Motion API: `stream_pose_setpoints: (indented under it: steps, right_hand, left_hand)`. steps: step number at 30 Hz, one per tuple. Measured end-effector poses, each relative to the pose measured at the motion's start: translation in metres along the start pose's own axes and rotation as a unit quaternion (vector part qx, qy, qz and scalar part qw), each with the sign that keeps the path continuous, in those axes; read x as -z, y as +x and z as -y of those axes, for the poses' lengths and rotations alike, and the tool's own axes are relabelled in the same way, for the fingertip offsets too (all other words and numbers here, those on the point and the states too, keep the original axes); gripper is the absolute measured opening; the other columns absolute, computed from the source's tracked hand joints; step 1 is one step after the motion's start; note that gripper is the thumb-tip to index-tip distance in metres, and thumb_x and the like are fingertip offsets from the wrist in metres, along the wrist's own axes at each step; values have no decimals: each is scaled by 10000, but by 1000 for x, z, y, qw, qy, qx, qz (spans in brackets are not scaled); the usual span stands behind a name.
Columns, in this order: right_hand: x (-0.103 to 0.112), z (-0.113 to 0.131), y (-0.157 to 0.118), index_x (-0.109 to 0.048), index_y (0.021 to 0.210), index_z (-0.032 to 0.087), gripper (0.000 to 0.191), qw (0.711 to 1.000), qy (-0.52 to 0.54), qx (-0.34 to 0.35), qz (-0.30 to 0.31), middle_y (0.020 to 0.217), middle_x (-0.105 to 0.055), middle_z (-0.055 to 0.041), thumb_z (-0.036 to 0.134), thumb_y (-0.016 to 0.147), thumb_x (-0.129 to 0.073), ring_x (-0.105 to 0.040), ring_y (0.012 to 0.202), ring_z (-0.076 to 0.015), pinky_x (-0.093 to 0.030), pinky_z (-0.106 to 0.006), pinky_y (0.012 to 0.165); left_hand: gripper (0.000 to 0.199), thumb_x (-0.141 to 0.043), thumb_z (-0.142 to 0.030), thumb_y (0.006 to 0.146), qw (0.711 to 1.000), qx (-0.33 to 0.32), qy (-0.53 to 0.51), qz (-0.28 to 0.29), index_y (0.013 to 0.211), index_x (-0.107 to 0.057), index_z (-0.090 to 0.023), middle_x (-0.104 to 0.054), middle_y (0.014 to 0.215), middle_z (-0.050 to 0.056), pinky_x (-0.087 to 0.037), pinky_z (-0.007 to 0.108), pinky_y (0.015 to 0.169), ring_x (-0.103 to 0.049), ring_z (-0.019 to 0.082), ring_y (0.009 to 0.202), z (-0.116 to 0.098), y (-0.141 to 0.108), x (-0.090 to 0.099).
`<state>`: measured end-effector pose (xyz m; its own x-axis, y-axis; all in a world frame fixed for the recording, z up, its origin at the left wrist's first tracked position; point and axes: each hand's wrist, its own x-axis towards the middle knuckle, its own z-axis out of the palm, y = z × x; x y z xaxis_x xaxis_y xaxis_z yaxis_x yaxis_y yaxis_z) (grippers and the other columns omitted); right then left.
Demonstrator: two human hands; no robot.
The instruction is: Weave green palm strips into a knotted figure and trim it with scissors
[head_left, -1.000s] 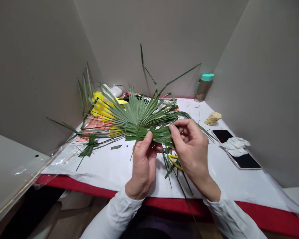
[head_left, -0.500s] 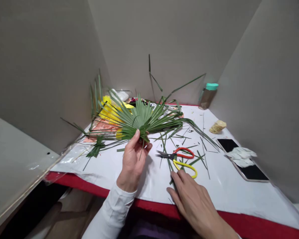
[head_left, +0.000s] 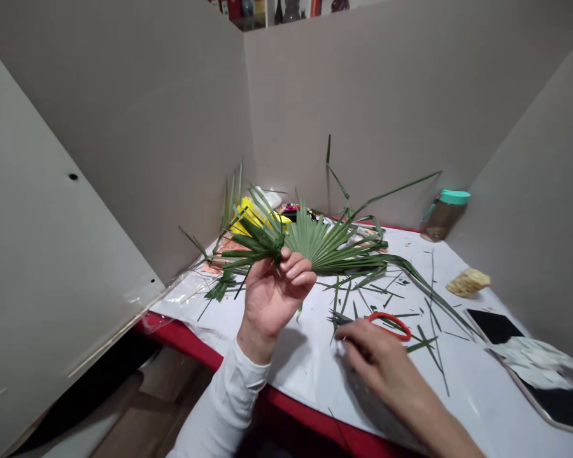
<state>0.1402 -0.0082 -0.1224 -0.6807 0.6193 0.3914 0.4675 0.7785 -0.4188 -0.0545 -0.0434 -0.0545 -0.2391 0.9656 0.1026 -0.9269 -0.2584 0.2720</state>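
My left hand (head_left: 277, 292) is raised over the table, palm up, with curled fingers closed on a folded green palm-leaf piece (head_left: 255, 245). Its pointed strips fan out to the left. Just behind lies a large palm leaf (head_left: 315, 238), spread like a fan. My right hand (head_left: 377, 356) hovers over the scissors, thumb and index finger drawn together; whether something thin is pinched there cannot be made out. The scissors (head_left: 392, 324) show dark blades and a red handle loop, while the hand covers the yellow loop. A small bundle of leaf strips (head_left: 221, 285) lies to the left.
Cut strips (head_left: 423, 343) litter the white table cover. A tan lump (head_left: 468, 283), two phones (head_left: 494, 326) with a crumpled tissue (head_left: 535, 359) and a bottle with a teal lid (head_left: 444, 216) stand right. Yellow bags (head_left: 241, 219) lie at the back left. Grey panels enclose the table.
The view has swung left and up. My left hand has lifted the folded palm-leaf piece and turned it away from the fan leaf. My right hand has moved forward over the yellow scissor loop, fingers drawing together.
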Motion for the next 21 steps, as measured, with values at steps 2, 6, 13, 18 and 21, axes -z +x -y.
stream_pose_setpoints:
  steps: [2, 6, 13, 18, 21]
  right_hand:
    - [23, -11, 18, -684, 878, 207, 182, 997, 35, -32, -59, 804, -706, -46, 204, 920, -507, -674, 686, -189, -536, -295, 626]
    - [53, -26, 47, -688, 926, 188, 188, 987, 95, -73, -112, 826, -704, -54, 319, 931, -553, -656, 642, -190, -527, -322, 613]
    - [43, -24, 66, -720, 882, 176, 220, 970, 229, -85, -7, 745, -749, -41, 370, 905, -620, -710, 606, -192, -554, -290, 564]
    - [60, 4, 75, -687, 984, 186, 307, 950, 298, -81, -49, 927, -745, -67, 467, 873, -633, -694, 789, -201, -547, -292, 635]
    - [71, 21, 82, -673, 1007, 194, 330, 936, 338, -68, -61, 928, -719, -42, 483, 852, -631, -668, 806, -181, -533, -279, 669]
  left_hand:
    - [179, -560, -192, 908, 1000, 1, 12, 0, 738, -588, -144, -372, 658, -23, -397, 171, 515, -400, 79, 556, 0, 0, -2]
    - [131, -662, -180, 854, 998, 0, 64, -21, 744, -636, -114, -433, 626, -22, -389, 180, 498, -429, 73, 537, 0, 6, -2]
    - [201, -863, -198, 697, 969, -132, 183, -105, 665, -669, -157, -601, 609, -53, -418, 202, 565, -523, 68, 557, 9, 31, 12]
    - [211, -879, -280, 674, 950, -143, 263, -90, 750, -733, -147, -706, 734, -11, -427, 243, 610, -594, 108, 634, 29, 27, 12]
    - [203, -871, -296, 689, 942, -142, 292, -82, 741, -737, -152, -702, 727, -15, -429, 244, 628, -584, 107, 637, 37, 23, 12]
